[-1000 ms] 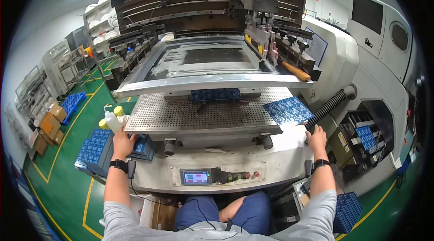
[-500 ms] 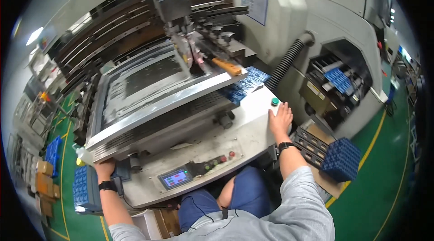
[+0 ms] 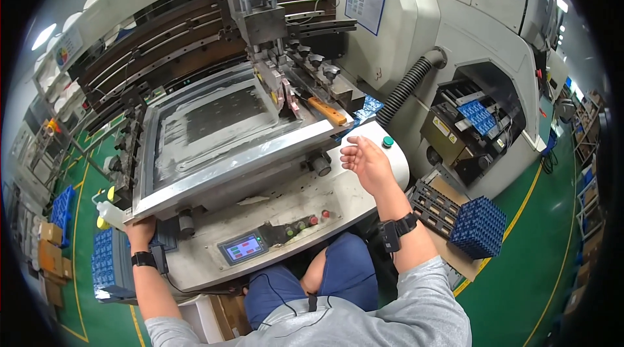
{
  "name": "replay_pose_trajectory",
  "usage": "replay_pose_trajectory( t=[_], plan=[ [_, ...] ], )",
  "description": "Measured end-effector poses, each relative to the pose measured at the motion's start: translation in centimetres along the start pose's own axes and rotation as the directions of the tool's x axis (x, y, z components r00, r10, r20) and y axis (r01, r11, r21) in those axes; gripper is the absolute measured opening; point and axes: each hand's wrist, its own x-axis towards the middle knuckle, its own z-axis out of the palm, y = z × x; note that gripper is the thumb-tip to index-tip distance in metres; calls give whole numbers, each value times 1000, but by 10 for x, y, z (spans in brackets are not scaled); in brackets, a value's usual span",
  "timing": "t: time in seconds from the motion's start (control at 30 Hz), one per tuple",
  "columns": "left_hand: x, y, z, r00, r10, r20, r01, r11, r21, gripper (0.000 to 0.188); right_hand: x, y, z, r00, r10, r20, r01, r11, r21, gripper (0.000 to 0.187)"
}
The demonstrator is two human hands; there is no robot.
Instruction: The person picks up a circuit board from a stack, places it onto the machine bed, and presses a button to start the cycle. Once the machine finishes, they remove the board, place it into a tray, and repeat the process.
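A screen-printing machine stands before me, its metal screen frame [image 3: 240, 155] reaching across the white worktop [image 3: 244, 230]. The mesh [image 3: 224, 116] is smeared with pale ink, below a squeegee head [image 3: 279, 90]. My left hand [image 3: 140, 233] is at the frame's near left corner, beside a white squeeze bottle [image 3: 110, 212]; its fingers are mostly hidden under the frame. Raised over the worktop is my right hand [image 3: 367, 163], holding nothing, its fingers apart and loosely bent. It is just left of a green push button [image 3: 388, 142]. A wooden-handled tool [image 3: 326, 111] lies at the frame's right end.
A touch screen [image 3: 243, 248] and red and green buttons line the front edge. Blue stacked panels [image 3: 114, 266] stand at left; another blue stack [image 3: 479, 226] is at right. A ribbed black hose [image 3: 409, 87] leads to the neighbouring machine, where a blue panel [image 3: 478, 117] lies in an opening.
My right hand has lifted off the worktop by the green button and moved left. The screen frame sits lower and hides most of the blue panel at its right. My left hand stays at the corner.
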Motion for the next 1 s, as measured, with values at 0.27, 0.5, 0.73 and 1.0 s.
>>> replay_pose_trajectory(
  t=[0.27, 0.5, 0.73, 1.0],
  plan=[
    [-1, 24, -18, 998, -54, 42, 54, 999, 1, 39, 14, 2, 17, 989, -42, -140, 49, 997, 51, 20],
    [-9, -83, 69, 993, 111, 30, -112, 992, 63, 37, -6, -18, 4, 968, -81, -239, 62, 994, -86, 15],
    [0, -152, 97, 962, 265, 59, -264, 964, -29, 29, -90, -91, -122, 967, -42, -251, 19, 995, -94, 16],
    [-1, -102, 75, 913, 392, -109, -395, 919, -7, 23, -183, -143, -258, 769, -84, -634, -534, 461, -709, 20]
  ],
)
